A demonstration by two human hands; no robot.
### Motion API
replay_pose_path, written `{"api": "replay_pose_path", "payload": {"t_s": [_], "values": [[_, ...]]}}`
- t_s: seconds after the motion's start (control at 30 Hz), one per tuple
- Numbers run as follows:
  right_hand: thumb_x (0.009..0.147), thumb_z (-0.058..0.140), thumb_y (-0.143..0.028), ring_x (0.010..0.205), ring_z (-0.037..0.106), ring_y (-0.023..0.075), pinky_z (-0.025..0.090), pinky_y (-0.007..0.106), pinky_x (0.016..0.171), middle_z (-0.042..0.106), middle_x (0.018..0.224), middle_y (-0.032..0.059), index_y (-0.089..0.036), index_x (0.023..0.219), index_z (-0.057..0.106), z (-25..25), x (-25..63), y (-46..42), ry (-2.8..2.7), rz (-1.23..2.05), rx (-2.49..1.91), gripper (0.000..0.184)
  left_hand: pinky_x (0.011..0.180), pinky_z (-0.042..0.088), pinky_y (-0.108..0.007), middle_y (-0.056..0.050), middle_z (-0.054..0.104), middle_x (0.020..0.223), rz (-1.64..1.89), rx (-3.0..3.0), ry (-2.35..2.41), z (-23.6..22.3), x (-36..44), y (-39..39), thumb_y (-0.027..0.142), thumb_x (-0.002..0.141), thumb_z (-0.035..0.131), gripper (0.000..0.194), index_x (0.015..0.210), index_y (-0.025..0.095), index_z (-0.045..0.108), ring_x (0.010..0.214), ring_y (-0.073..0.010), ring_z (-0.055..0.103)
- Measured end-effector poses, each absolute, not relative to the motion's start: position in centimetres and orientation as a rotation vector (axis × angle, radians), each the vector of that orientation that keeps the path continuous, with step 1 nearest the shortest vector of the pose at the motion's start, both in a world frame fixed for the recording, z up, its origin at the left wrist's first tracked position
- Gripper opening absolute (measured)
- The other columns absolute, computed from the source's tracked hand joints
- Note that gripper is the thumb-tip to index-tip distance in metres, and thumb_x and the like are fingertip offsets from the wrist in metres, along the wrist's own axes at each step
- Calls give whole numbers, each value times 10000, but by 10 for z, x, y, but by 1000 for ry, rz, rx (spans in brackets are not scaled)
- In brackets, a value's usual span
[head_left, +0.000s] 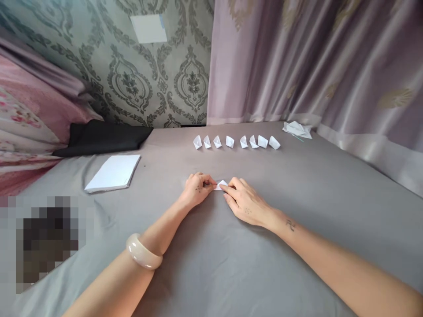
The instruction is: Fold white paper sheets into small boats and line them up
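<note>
Between my two hands a small folded piece of white paper (222,184) with a pointed top lies on the grey sheet (211,264). The fingers of my left hand (199,188) pinch its left end. My right hand (247,200) presses on its right side with the fingertips, and part of the paper is hidden under them. Beyond both hands, several small folded white paper shapes (217,141) stand in a row.
A stack of white paper (114,171) lies to the left, near a folded black cloth (105,136). Loose white papers (297,129) lie at the far right by the curtain (264,61). A blurred patch (49,242) covers the lower left.
</note>
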State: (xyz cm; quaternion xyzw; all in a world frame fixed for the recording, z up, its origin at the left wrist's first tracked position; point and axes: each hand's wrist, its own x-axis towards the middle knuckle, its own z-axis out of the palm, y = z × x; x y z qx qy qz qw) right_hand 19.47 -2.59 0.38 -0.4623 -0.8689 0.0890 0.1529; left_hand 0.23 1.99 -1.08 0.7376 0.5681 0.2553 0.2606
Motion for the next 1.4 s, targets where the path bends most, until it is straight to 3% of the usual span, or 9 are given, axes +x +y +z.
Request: {"api": "replay_pose_path", "payload": {"t_s": [0.13,0.37,0.6,0.67,0.83,0.97,1.1,1.3,1.4], "values": [[947,385,-267,923,482,219,461,347,765,517,1043,113,-169,1320,488,-2,190,-29,-2422,195,-1381,398,903,397,-358,-31,606,838,631,2035,1578,-10,4,19,297,799,594,161,859,242,733,857,-183,531],[963,344,-248,877,487,201,427,335,750,525,938,93,-165,1026,633,5,178,-22,-2446,100,-1461,307,910,384,-370,-40,619,882,594,2062,1582,-8,4,15,363,829,553,204,873,247,714,897,-201,530],[945,386,-277,908,484,220,430,366,775,550,1060,121,-159,1237,553,6,179,-48,-2483,-24,-1399,356,889,396,-366,-37,618,882,611,2061,1595,-7,5,13,441,773,636,216,879,269,713,921,-219,531],[948,378,-265,903,493,207,424,348,771,557,1019,101,-179,1169,604,6,180,-46,-2460,3,-1398,327,896,392,-371,-39,622,902,604,2044,1611,-6,5,13,443,765,644,217,877,270,712,952,-230,526],[939,433,-300,787,529,151,393,279,684,563,857,43,-192,771,677,3,181,-17,-2343,219,-1454,315,905,377,-394,-45,631,939,590,2036,1629,-4,6,10,435,774,632,228,926,283,708,996,-255,514],[893,531,-328,730,566,122,422,267,718,580,949,38,-193,919,671,-8,179,-3,-2023,369,-1597,196,890,370,-412,-48,647,940,604,2065,1604,-5,6,8,439,794,610,229,933,288,711,977,-256,517],[879,539,-326,859,577,156,438,295,769,543,1109,77,-197,975,667,-15,179,-8,-2058,382,-1553,205,895,364,-415,-35,656,926,644,2052,1604,-7,7,8,414,781,630,210,925,277,698,984,-250,529],[809,598,-356,787,571,146,443,286,740,629,899,19,-197,850,649,-8,185,-13,-1836,708,-1424,172,818,418,-319,5,670,901,749,1936,1411,-1,10,-3,278,780,617,121,886,221,630,853,-168,580],[836,548,-368,683,558,132,427,269,675,639,761,-12,-200,833,641,3,188,-19,-1817,814,-1349,192,800,429,-282,-20,664,993,895,1897,1312,5,11,-10,325,773,651,278,1028,224,605,920,-165,574]]}}
